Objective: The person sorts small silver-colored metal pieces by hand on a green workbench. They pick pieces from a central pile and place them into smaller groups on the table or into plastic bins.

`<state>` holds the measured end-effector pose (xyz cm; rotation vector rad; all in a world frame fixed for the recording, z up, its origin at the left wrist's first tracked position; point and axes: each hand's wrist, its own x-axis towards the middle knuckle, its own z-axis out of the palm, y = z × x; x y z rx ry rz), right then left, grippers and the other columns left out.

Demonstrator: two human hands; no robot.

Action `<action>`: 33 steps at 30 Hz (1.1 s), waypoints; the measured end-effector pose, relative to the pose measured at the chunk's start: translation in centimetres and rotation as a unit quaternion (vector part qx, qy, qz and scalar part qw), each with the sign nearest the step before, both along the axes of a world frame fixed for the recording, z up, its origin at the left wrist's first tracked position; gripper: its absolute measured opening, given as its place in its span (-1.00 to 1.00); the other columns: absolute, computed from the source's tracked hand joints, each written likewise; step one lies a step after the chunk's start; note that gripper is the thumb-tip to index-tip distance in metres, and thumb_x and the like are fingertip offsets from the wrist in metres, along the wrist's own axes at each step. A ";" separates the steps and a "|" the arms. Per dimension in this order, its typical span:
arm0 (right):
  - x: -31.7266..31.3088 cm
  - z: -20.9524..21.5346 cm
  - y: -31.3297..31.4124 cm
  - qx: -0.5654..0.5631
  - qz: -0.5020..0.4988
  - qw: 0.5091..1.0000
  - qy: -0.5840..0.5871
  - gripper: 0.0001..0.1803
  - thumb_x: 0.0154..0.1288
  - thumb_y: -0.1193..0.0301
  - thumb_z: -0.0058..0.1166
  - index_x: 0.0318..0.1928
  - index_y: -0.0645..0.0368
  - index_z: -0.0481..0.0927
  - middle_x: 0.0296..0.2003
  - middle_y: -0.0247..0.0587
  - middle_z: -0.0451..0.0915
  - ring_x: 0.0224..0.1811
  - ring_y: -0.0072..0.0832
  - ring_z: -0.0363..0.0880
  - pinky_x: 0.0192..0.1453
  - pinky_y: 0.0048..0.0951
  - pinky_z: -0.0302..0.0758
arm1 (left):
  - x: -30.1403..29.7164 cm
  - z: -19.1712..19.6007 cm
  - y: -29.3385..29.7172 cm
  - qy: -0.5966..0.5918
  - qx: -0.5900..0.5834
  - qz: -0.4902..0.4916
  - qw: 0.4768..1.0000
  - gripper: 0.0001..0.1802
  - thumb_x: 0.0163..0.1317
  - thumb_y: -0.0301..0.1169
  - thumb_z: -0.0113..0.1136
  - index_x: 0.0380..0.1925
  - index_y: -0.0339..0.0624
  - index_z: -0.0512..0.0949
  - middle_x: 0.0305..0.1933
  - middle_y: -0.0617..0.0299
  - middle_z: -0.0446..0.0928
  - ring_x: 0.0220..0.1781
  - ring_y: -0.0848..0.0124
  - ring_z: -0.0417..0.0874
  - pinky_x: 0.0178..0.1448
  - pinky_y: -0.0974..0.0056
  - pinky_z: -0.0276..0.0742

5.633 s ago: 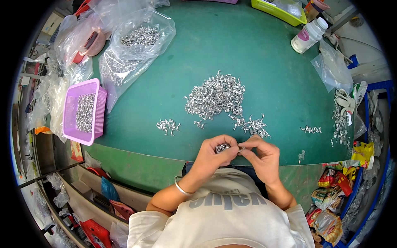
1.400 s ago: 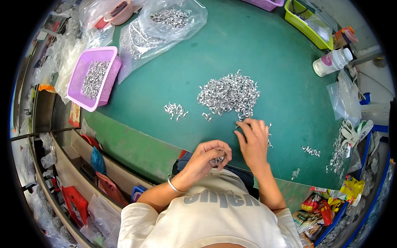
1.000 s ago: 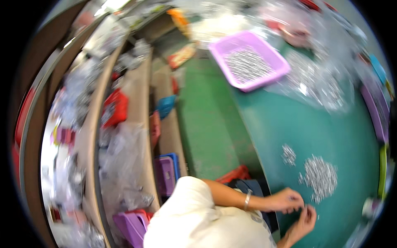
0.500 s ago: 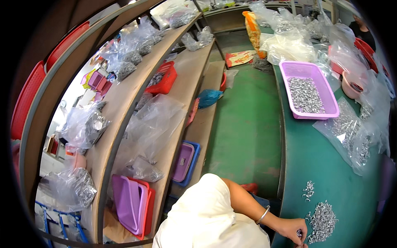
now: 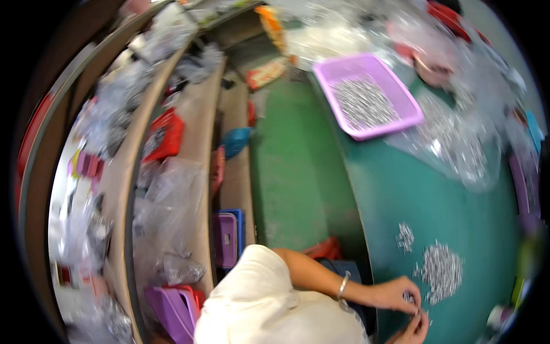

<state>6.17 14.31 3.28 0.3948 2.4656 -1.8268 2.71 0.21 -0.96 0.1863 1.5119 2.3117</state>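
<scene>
My left hand (image 5: 396,295), below a silver bangle (image 5: 344,285), is closed with several small silvery metal parts (image 5: 408,297) showing in its curled fingers. Just below it, my right hand (image 5: 415,330) is pinched, its fingertips meeting the left ones; whatever sits between them is too small and blurred to name. Both hands are over the green tabletop (image 5: 384,189), near its left edge. Right beside them lies a heap of the same metal parts (image 5: 441,274), and a smaller pile (image 5: 405,238) lies a little farther off.
A pink-purple plastic basket (image 5: 366,133) of metal parts stands at the table's far left edge. Next to it lies a clear bag of parts (image 5: 452,140). Shelves (image 5: 192,109) with bags and trays run along the left, across a green floor strip (image 5: 292,166).
The view has swung to the right, so table and shelves appear shifted left. My right hand has come further into view, and its fingers meet those of my left hand.
</scene>
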 end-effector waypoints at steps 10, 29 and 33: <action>-2.3 -0.2 -1.9 -0.254 0.011 0.963 0.083 -0.83 0.06 0.74 0.01 -0.28 0.40 0.54 -0.35 -0.13 0.54 -0.28 -0.49 0.43 -0.19 -0.52 0.37 | -1.4 3.7 -2.6 -0.228 0.030 -0.019 0.973 -0.90 0.12 -0.52 0.15 -0.36 -0.31 0.54 -0.50 0.34 0.43 -0.54 0.65 0.29 -0.54 0.54 0.16; -1.9 0.4 -1.5 -0.043 0.038 0.975 0.215 -0.78 -0.13 0.67 0.19 -0.37 0.22 0.60 -0.47 -0.27 0.49 -0.41 -0.42 0.37 -0.37 -0.49 0.31 | -1.1 2.8 -2.1 -0.399 0.290 -0.157 0.855 -0.82 0.21 -0.41 0.06 -0.24 -0.28 0.45 -0.54 0.48 0.22 -0.56 0.72 0.11 -0.55 0.59 0.02; -1.9 0.9 -1.6 0.030 0.045 0.961 0.273 -0.75 -0.19 0.65 0.23 -0.37 0.19 0.61 -0.47 -0.31 0.47 -0.43 -0.39 0.34 -0.38 -0.47 0.29 | -1.0 2.4 -2.2 -0.383 0.313 -0.175 0.851 -0.82 0.20 -0.42 0.06 -0.26 -0.31 0.45 -0.51 0.45 0.25 -0.55 0.71 0.13 -0.55 0.59 0.02</action>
